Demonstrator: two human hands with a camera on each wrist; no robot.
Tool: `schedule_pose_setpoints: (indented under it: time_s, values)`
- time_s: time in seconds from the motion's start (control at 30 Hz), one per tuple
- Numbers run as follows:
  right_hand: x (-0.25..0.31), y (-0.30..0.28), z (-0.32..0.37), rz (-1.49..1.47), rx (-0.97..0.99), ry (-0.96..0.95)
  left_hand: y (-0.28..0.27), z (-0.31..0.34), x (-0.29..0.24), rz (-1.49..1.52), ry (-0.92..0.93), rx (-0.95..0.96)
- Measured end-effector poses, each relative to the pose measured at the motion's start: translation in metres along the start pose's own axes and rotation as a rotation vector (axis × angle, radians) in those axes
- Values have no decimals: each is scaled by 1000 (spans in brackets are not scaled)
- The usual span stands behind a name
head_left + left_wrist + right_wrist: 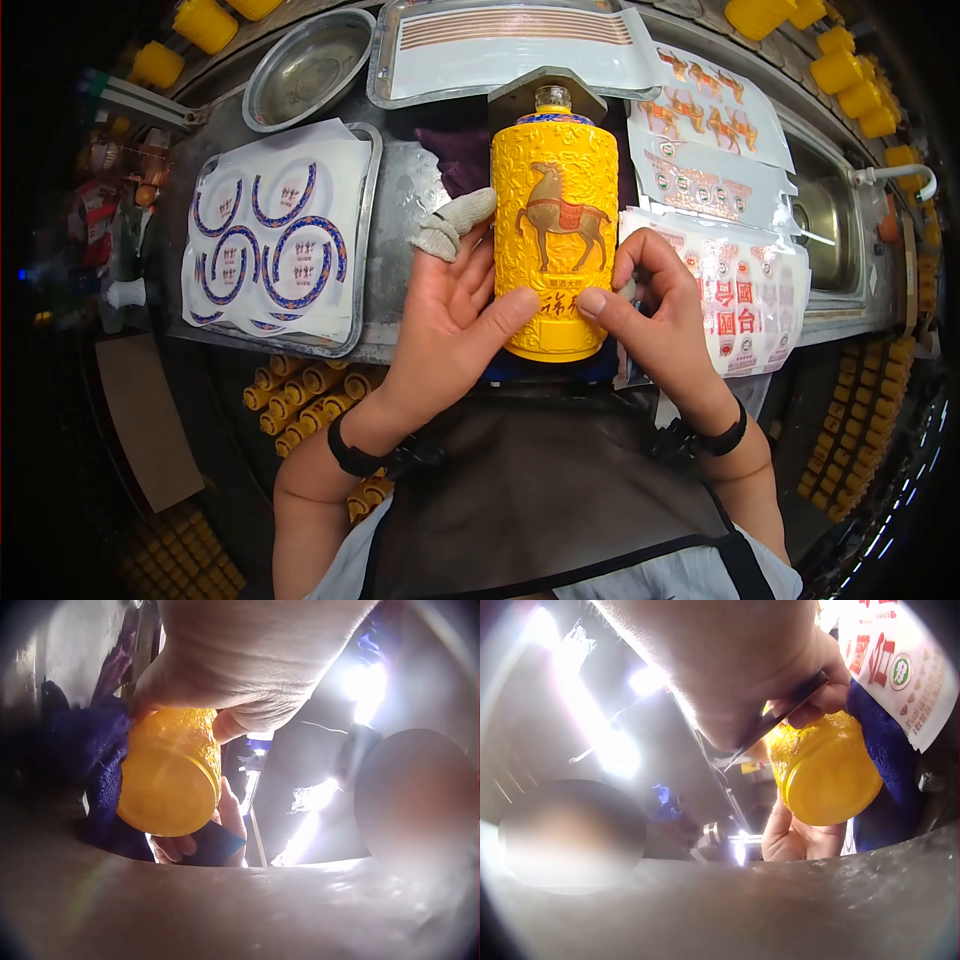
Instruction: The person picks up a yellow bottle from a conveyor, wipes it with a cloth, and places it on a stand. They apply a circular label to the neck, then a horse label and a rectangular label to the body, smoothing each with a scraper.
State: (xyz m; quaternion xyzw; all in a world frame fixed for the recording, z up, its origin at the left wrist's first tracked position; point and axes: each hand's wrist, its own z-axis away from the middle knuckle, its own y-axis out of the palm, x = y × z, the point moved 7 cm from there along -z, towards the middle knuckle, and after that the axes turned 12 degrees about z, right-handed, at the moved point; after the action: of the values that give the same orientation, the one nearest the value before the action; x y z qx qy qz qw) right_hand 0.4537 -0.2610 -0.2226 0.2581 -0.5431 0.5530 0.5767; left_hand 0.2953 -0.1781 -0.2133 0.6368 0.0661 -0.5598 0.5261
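Counter separates tray edge from left grip on yellow bottle.

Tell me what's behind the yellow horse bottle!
Purple cloth peeks out behind the yellow horse bottle, and a grey support behind its neck. The bottle's body covers the rest.

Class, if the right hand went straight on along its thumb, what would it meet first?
The right hand would likely meet the yellow bottle; its thumb seems to touch it, though depth is unclear.
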Motion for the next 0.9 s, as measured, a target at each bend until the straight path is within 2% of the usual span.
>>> schedule_pose_setpoints:
  time_s: [0.13,0.8,0.9]
  values:
    - [-2,-1,-2,13,-5,-21,2,-1,2,-88,15,30]
    - [1,-5,-3,39,-21,-69,7,-1,3,-68,4,13]
    - [-1,-5,-2,85,56,-26,7,-1,4,-81,10,17]
